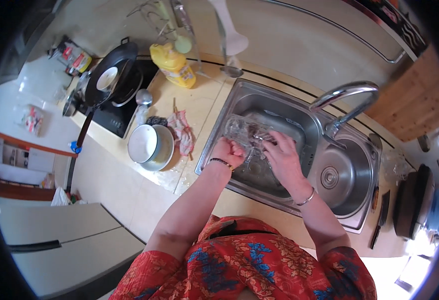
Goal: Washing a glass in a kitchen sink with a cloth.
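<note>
A crumpled-looking clear plastic container (238, 125) is held over the large left basin of the stainless steel sink (219, 150). Something dark reddish (258, 137) shows at its right end, too blurred to name. My left hand (230, 152), with a dark beaded bracelet, is curled into a fist at the container's near left edge. From the right, my right hand (283, 153) curves its fingers over the end with the dark contents; a silver bangle circles that wrist. My fingers hide part of the contents. Some water lies on the basin floor (260, 172).
A chrome faucet (345, 95) arches beside the basins. Left of the sink are stacked bowls (144, 144), a checked cloth (182, 131) and a yellow bottle (172, 67). A wok (110, 60) sits on the cooktop. A knife (381, 217) lies right of the small basin (348, 165).
</note>
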Demonstrator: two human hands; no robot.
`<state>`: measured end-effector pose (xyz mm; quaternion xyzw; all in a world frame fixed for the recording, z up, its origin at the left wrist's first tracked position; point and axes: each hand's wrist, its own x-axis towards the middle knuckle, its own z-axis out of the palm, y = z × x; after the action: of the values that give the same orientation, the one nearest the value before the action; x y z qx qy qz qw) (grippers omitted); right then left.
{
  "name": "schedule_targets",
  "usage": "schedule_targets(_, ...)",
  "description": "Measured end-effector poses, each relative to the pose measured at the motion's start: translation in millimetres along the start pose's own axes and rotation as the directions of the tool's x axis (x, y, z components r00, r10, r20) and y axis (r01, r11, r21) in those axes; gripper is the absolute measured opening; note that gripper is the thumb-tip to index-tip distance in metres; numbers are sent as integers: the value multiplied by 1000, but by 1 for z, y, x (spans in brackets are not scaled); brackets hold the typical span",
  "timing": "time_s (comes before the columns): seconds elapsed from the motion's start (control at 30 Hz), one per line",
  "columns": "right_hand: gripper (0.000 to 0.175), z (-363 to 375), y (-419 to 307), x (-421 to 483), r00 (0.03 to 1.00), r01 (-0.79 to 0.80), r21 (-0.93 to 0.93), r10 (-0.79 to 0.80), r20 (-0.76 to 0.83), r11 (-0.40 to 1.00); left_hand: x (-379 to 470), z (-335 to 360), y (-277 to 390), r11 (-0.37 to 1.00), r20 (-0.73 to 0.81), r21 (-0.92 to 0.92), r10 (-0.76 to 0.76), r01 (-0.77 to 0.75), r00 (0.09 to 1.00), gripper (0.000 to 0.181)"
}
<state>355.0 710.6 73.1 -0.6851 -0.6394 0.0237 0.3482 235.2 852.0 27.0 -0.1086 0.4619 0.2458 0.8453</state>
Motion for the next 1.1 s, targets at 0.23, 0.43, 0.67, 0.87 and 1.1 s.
schedule_targets(0.23,44,14,25,-4,932,-195,161,131,338,968,-14,1,-24,987,16,130,-97,94,995,32)
schedule_targets(0.43,57,13,17,22,906,-122,225,16,423,967,-17,1,-12,975,35,149,-174,167,984,37)
schedule_targets(0.67,41,40,13,0,756,-395,841,389,526,-369,-17,7,-1,954,75,301,-9,-14,997,37)
schedule_targets(0.87,40,21,9,-8,972,-156,418,63,228,895,-20,11,14,941,95,332,38,-67,995,34)
schedule_targets(1.1,61,24,24,21,928,69,131,-112,355,989,-34,25,-5,932,37,362,-52,35,998,34)
